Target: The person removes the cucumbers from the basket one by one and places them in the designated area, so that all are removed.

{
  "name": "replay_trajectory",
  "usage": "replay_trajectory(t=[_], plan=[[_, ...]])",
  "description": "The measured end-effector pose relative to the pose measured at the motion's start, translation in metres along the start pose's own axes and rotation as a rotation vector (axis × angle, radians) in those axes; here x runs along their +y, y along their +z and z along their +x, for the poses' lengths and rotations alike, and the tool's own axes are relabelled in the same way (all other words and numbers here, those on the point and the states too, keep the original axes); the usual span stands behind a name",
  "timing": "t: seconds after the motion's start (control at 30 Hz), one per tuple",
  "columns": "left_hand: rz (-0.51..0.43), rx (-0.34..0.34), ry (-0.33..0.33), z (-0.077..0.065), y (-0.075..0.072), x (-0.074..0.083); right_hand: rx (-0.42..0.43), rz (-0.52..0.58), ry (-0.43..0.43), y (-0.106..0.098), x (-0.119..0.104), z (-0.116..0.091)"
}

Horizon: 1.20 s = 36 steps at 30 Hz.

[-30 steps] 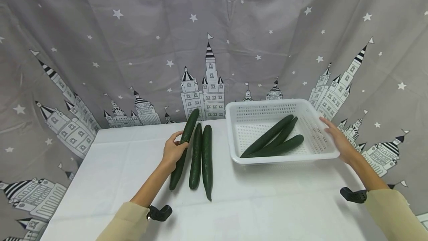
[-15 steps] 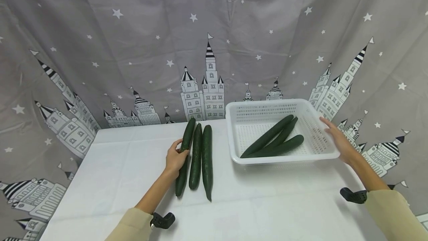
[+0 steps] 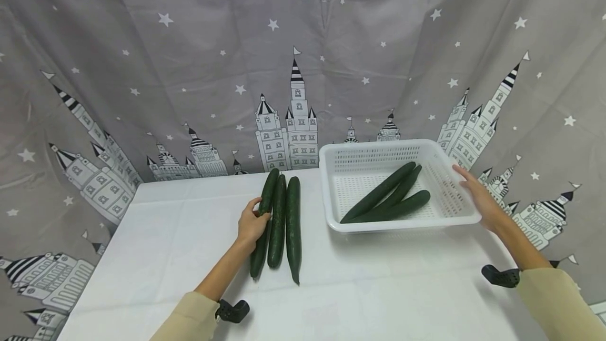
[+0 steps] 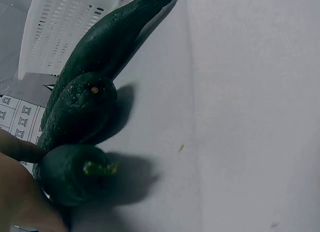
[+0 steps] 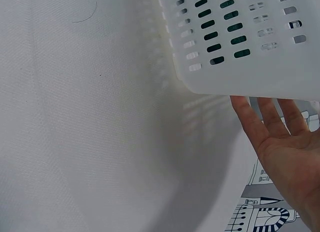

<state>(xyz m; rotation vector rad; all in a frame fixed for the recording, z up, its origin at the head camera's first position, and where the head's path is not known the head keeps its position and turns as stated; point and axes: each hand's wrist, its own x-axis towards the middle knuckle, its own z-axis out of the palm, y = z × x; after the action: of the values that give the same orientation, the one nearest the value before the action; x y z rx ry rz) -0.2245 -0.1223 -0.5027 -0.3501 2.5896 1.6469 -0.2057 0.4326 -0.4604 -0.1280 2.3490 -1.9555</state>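
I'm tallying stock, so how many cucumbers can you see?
6. Three lie on the white table: the left cucumber, under the left hand, the middle one and the right one. The white basket holds three: a rear one, a central one and a front one.

Left hand (image 3: 252,222) hides middle of leftmost cucumber (image 3: 269,191). Basket (image 5: 250,80) hides right hand's (image 5: 292,154) fingertips, itself cut off in both wrist views.

Smooth plastic basket (image 3: 445,221), bumpy, softly glossy cucumbers (image 3: 293,225), matt cloth backdrop (image 3: 360,4), finely textured table covering (image 3: 388,278).
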Motion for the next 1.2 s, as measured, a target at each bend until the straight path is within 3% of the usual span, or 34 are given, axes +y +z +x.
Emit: replay_trajectory(t=[0.5,0.7,0.8,0.93,1.1,1.2], plan=[[0.038,-0.023,0.052,0.004,-0.015,0.0,0.006,0.049,0.018,0.001,-0.002,0.0],[0.03,-0.01,0.079,0.005,-0.021,0.007,0.012,0.038,0.021,0.0,-0.002,0.0],[0.014,-0.007,0.141,0.003,-0.018,0.018,0.011,0.032,0.016,0.0,-0.002,0.0],[-0.011,-0.059,0.293,-0.005,-0.009,0.041,0.004,0.041,0.011,0.001,-0.002,-0.001],[-0.028,-0.149,0.504,-0.019,0.018,0.069,-0.002,0.057,0.012,0.0,-0.001,-0.001],[-0.041,-0.211,0.577,-0.027,0.037,0.085,-0.002,0.049,0.006,0.0,-0.001,0.0]])
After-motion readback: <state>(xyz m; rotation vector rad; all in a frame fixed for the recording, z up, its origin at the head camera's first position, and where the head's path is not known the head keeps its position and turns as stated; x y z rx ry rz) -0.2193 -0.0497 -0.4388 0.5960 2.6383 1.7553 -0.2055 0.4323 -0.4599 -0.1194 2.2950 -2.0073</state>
